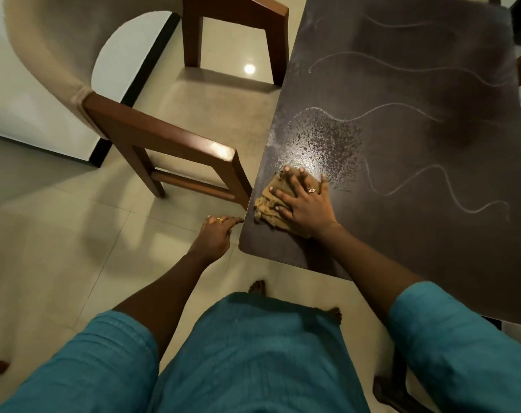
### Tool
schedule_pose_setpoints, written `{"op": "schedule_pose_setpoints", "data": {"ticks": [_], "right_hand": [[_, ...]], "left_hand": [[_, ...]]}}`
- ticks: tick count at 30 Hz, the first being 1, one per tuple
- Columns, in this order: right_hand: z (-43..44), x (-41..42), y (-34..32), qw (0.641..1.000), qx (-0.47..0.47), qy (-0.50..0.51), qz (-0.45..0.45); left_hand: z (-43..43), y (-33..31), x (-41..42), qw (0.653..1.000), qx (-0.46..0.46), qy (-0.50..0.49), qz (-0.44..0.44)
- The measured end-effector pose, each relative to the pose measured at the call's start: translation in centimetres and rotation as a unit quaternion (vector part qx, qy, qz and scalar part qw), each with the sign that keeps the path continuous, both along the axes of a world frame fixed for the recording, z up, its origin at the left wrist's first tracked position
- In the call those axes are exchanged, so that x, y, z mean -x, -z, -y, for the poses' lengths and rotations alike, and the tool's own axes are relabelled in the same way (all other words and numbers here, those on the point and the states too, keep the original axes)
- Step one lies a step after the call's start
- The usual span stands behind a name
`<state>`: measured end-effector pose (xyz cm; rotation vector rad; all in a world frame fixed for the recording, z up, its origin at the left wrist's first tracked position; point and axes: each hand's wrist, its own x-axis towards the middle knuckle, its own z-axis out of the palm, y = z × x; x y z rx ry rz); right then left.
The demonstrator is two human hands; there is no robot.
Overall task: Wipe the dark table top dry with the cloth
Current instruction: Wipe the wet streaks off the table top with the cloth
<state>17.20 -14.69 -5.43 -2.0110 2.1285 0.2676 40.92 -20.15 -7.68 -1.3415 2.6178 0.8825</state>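
We see the dark desk (417, 144) run out of view at the right edge, its near left part speckled with wet droplets (322, 144). A wooden chair (164, 138) stands just beside it (top cut off). Our right hand (305, 201) presses flat, fingers (289, 180) spread, on the tan cloth (269, 204) near the left edge, partly hiding it. Our left hand (214, 234), loosely curled and holding nothing, touches the desk's corner.

A wooden chair (164, 138) with a beige upholstered back (44, 55) stands on the pale tiled floor (59, 248). Another chair's dark wooden frame (393, 386) shows at the lower right.
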Motion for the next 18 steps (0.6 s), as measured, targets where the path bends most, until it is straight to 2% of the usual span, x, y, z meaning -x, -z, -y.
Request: {"op": "schedule_pose_setpoints", "data": {"ticks": [3,5,8,13,18], "right_hand": [[-0.1,-2.2,0.4,0.99,-0.002,0.137,0.03],[-0.7,-3.4,0.7,0.984,-0.002,0.167,0.065],[-2.1,-4.0,0.3,0.991,-0.015,0.098,0.087],[-5.3,-4.2,1.0,0.99,0.014,-0.114,0.075],[-4.6,-3.0,1.1,0.985,-0.011,-0.162,0.064]], "left_hand": [[0.0,0.0,0.1,1.0,0.009,-0.002,-0.005],[0.0,0.0,0.1,1.0,0.012,-0.005,-0.011],[-0.3,-0.2,0.3,1.0,-0.003,-0.022,-0.014],[-0.8,-0.9,1.0,0.999,-0.011,-0.045,-0.013],[-1.1,-1.6,2.4,0.995,-0.024,-0.094,-0.039]]}}
